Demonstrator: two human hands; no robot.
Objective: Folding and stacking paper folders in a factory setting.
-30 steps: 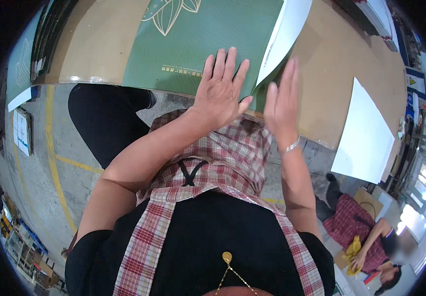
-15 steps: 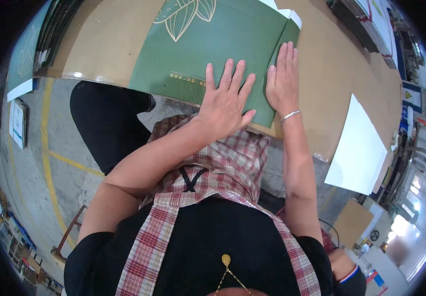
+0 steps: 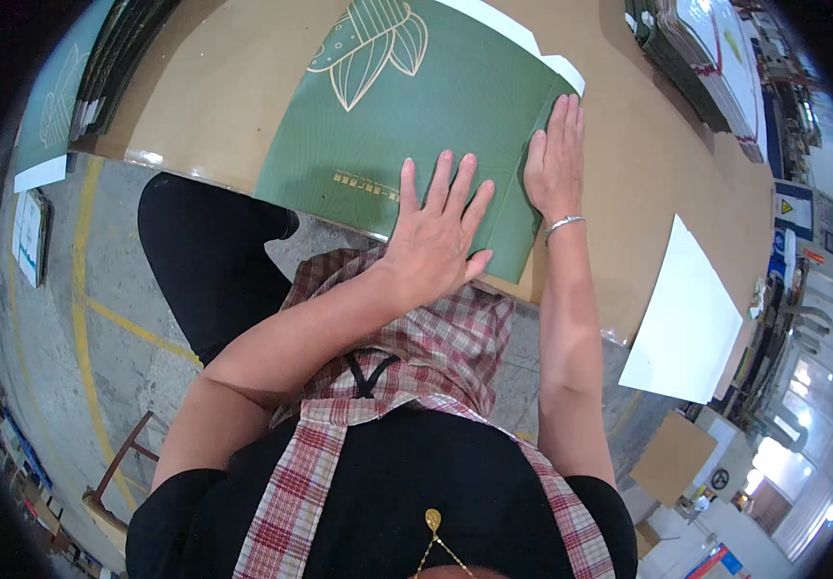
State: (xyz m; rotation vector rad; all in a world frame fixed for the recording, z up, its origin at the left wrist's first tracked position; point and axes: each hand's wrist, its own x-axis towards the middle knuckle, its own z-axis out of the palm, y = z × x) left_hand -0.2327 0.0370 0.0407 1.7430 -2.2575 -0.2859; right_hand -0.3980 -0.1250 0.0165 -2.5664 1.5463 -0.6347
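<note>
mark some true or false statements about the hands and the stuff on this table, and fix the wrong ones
1. The left hand lies on the green folder with fingers spread. True.
2. The folder's green face is completely plain. False: it bears a pale gold leaf-like design.
3. The right hand is at the folder's right side. True.
4. Both wrists are bare. False: the right one wears a bracelet.
5. A white sheet lies to the right, apart from both hands. True.
</note>
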